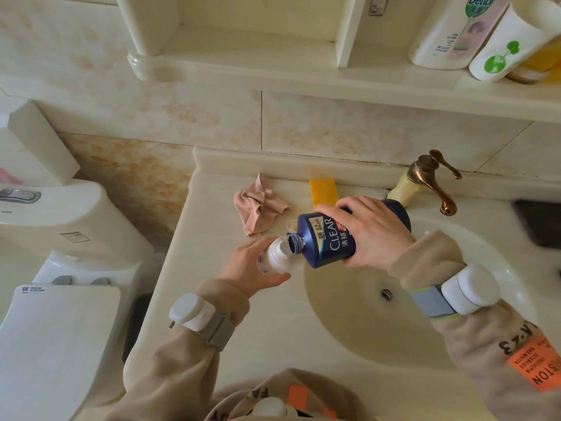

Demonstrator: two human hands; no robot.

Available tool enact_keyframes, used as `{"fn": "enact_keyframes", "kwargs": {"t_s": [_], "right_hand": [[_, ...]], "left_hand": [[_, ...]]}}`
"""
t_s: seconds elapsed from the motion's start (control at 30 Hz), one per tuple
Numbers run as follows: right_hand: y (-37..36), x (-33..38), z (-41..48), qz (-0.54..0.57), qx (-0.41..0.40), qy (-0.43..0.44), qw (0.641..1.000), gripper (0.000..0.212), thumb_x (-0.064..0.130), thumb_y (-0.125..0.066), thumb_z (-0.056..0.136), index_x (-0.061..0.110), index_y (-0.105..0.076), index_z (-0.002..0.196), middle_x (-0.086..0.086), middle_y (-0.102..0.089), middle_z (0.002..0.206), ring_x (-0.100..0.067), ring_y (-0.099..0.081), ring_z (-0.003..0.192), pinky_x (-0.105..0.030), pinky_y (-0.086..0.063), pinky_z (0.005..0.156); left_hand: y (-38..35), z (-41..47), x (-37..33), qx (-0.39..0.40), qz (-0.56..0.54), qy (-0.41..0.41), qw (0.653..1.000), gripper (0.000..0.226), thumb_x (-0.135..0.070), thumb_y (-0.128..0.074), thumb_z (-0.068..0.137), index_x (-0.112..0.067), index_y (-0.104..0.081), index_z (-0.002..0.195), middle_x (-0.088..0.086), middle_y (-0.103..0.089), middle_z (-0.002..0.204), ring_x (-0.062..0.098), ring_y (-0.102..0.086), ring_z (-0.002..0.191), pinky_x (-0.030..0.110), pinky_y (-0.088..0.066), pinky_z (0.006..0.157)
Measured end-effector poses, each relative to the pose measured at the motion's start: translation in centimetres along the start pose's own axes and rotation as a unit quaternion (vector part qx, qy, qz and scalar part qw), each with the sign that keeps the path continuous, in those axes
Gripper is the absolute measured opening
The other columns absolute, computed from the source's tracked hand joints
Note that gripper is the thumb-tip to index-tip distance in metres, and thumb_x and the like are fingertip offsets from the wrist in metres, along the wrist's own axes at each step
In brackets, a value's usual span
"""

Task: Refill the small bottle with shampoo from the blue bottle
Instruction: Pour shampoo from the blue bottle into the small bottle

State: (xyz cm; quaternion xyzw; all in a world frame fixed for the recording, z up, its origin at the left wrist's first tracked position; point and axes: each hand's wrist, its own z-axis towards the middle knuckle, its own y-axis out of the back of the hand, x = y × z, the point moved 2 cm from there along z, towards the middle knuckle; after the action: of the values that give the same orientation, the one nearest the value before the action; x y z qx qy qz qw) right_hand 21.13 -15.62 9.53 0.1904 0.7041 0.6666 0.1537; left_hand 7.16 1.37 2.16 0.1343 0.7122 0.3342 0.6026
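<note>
- The left hand (pixel 249 268) grips the small bottle (pixel 274 258) upright over the counter (pixel 212 299), just left of the basin (pixel 349 323); its mouth is uncapped.
- The right hand (pixel 370 235) is wrapped around the blue bottle (pixel 328 238), which is tipped on its side with its open neck touching or just above the small bottle's mouth; which of the two cannot be told.
- A crumpled pink cloth (pixel 259 208) lies on the counter just behind the hands, and a yellow bar (pixel 323 191) lies beside it against the back ledge.
- A whitish item (pixel 290 223) peeks out behind the blue bottle's shoulder; what it is cannot be told.
- A bronze tap (pixel 431 180) stands behind the right hand, its spout over the basin.
- A dark object (pixel 537 223) sits at the counter's far right.
- The blue bottle's label reads "CLEAR" with Chinese characters.
- On the shelf (pixel 273 71) above, a white bottle (pixel 455 31) reads "Dettol"; a white cup (pixel 513 41) with a green mark leans beside it.
- The right sleeve (pixel 501 344) carries an orange patch with partly readable lettering.
- The counter's left edge drops off toward a toilet (pixel 60 268); the near counter in front of the left hand is open.
</note>
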Motion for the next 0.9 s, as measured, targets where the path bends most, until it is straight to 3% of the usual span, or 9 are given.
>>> {"fn": "enact_keyframes", "kwargs": {"t_s": [0.07,0.2,0.47,0.67,0.8,0.9], "right_hand": [[0.1,0.0,0.0,-0.003,0.001,-0.001,1.0,0.093,0.031,-0.076,0.055,0.035,-0.03,0.136,-0.001,-0.049,0.113,-0.024,-0.046,0.106,-0.039,-0.038,0.094],[0.3,0.0,-0.1,-0.008,0.005,0.001,1.0,0.093,0.031,-0.076,0.055,0.035,-0.03,0.136,-0.002,-0.05,0.112,-0.025,-0.047,0.106,-0.039,-0.037,0.094],[0.8,0.2,0.0,-0.027,0.01,0.005,1.0,0.094,0.031,-0.078,0.055,0.034,-0.031,0.136,-0.002,-0.05,0.112,-0.025,-0.047,0.105,-0.039,-0.037,0.095],[1.1,0.4,0.2,-0.028,0.032,0.005,0.999,0.093,0.033,-0.076,0.06,0.035,-0.028,0.139,-0.001,-0.047,0.117,-0.023,-0.044,0.111,-0.037,-0.033,0.099],[1.0,0.6,0.5,-0.027,0.011,0.008,1.0,0.094,0.031,-0.076,0.053,0.037,-0.029,0.135,0.0,-0.05,0.112,-0.025,-0.048,0.106,-0.038,-0.037,0.092],[0.9,0.8,0.6,-0.024,0.009,0.011,1.0,0.095,0.032,-0.076,0.053,0.037,-0.028,0.134,-0.001,-0.051,0.113,-0.025,-0.048,0.106,-0.039,-0.037,0.092]], "left_hand": [[0.0,-0.1,-0.2,0.001,-0.004,0.006,1.0,0.062,-0.029,-0.08,0.064,-0.02,-0.053,0.12,-0.001,-0.062,0.112,0.01,-0.048,0.092,0.017,-0.033,0.076],[-0.2,-0.2,0.0,0.005,-0.007,0.012,1.0,0.062,-0.027,-0.08,0.066,-0.02,-0.053,0.121,0.0,-0.062,0.114,0.011,-0.048,0.093,0.021,-0.034,0.081],[-0.1,-0.2,0.1,0.007,-0.011,0.014,1.0,0.062,-0.028,-0.08,0.065,-0.019,-0.053,0.121,0.0,-0.062,0.114,0.01,-0.048,0.092,0.014,-0.034,0.075],[0.0,-0.3,0.1,0.005,-0.013,0.022,1.0,0.063,-0.03,-0.08,0.064,-0.02,-0.053,0.12,0.0,-0.062,0.114,0.012,-0.05,0.093,0.02,-0.034,0.081],[0.2,-0.5,0.1,0.007,-0.025,0.026,0.999,0.071,-0.047,-0.072,0.055,-0.02,-0.055,0.119,-0.008,-0.06,0.106,0.012,-0.051,0.09,0.019,-0.035,0.079],[0.3,-0.6,0.3,-0.001,-0.026,0.024,0.999,0.067,-0.035,-0.08,0.06,-0.018,-0.055,0.119,0.001,-0.063,0.112,0.012,-0.05,0.091,0.02,-0.035,0.08]]}}
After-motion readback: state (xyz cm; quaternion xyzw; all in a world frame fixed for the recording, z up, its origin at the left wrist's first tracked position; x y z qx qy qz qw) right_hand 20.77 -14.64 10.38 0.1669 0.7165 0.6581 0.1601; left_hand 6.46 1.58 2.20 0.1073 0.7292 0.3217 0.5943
